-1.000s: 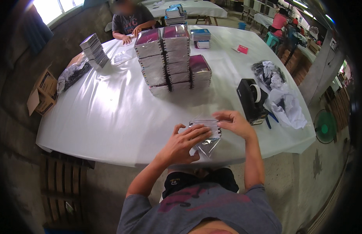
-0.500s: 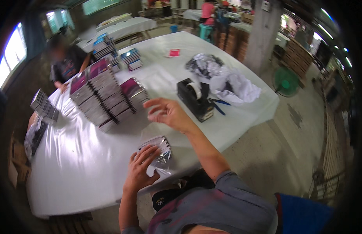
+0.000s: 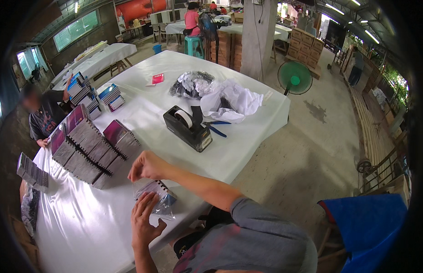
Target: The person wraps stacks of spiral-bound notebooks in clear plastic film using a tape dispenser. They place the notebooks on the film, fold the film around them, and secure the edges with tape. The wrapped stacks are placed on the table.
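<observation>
Near the table's front edge lies a small spiral-bound notebook (image 3: 154,187) in a clear plastic bag (image 3: 165,208). My left hand (image 3: 145,219) rests over its left part, fingers stretched across the plastic and thumb held apart. Just beyond the notebook, my right hand (image 3: 147,166) is closed in a pinch. A faint sheet of clear plastic runs from those fingertips down to the notebook, and it looks like the bag's loose edge. Ahead to the left stand stacked spiral-bound notebooks (image 3: 84,152) with purple covers.
A black tape dispenser (image 3: 188,128) stands beyond my right arm, beside blue-handled pliers (image 3: 216,128). Crumpled white plastic (image 3: 232,101) lies farther back. Blue-covered notebooks (image 3: 111,96) are piled near a person (image 3: 43,113) at the left. A green fan (image 3: 294,78) stands off the right edge.
My right hand has come in from the right and closed into a pinch at the plastic's far edge. My left hand stays on the bagged notebook. The view has turned rightward.
</observation>
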A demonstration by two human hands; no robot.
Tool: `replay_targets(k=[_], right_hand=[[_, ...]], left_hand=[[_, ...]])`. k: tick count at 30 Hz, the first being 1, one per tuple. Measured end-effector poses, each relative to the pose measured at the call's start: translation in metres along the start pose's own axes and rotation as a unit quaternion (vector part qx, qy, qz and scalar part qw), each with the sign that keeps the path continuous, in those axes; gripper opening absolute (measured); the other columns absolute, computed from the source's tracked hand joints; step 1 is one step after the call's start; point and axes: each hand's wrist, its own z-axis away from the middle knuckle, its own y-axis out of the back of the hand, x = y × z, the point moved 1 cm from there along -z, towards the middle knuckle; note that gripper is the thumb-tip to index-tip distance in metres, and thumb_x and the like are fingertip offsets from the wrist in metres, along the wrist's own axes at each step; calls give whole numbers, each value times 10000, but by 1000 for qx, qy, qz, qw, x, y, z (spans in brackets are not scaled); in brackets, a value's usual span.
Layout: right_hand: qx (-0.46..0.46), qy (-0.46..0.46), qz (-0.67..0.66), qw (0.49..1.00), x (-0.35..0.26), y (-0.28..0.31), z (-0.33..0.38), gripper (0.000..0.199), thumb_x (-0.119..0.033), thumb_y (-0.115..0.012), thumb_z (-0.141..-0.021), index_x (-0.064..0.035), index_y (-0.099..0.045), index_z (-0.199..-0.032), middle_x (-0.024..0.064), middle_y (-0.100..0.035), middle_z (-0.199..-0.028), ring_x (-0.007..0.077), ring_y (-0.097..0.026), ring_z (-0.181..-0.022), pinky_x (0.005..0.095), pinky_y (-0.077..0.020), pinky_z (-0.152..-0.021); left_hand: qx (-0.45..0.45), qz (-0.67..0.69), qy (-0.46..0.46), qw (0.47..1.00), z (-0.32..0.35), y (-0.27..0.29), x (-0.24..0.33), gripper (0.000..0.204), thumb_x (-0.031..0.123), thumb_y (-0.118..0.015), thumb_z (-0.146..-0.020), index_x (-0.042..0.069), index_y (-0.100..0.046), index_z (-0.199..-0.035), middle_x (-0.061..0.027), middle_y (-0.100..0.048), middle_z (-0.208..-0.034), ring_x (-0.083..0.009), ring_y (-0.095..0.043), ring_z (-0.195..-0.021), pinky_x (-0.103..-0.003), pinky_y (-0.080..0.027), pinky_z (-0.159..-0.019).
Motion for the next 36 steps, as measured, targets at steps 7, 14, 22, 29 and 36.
replay_targets(k=[7, 14, 22, 29, 36], right_hand=[[148, 88, 69, 983, -13, 35, 37, 225, -166, -712, -775, -57, -662, -965, 40, -672, -927, 96, -610, -846, 270, -470, -798], [-45, 193, 257, 946, 11, 26, 107, 476, -403, -727, -725, -127, -615, -1097, 72, -585, -1177, 249, -537, -1116, 408, -402, -950], [-111, 273, 337, 894, 19, 28, 96, 572, -396, -764, -641, -168, -580, -1133, 62, -476, -1304, 241, -424, -1247, 476, -328, -1007], [-203, 238, 299, 902, 17, 20, 86, 604, -323, -787, -601, -220, -601, -1167, 105, -384, -1398, 305, -327, -1317, 434, -319, -1035], [-229, 240, 316, 889, 15, 10, 83, 479, -273, -781, -583, -181, -682, -1043, 192, -298, -1422, 362, -255, -1338, 421, -297, -1053]], left_hand=[[-12, -12, 18, 1000, 4, 3, -3, 658, 108, -622, -548, 119, -561, -1203, -73, -536, -1248, -284, -461, -1217, -431, -330, -1001], [-54, -41, 1, 998, 6, 4, -8, 782, 159, -645, -559, 107, -454, -1316, -90, -510, -1288, -318, -376, -1289, -511, -196, -1073], [-21, -115, 4, 993, 42, 9, -39, 819, 202, -662, -535, 82, -447, -1316, -115, -488, -1312, -310, -400, -1274, -490, -197, -1033], [-61, -63, 22, 996, 17, 15, -21, 727, 186, -613, -512, 96, -542, -1230, -77, -517, -1288, -250, -441, -1242, -414, -249, -963], [-80, -52, -56, 994, -16, 18, -17, 681, 162, -635, -516, 152, -575, -1195, -18, -525, -1269, -200, -474, -1183, -417, -324, -859]])
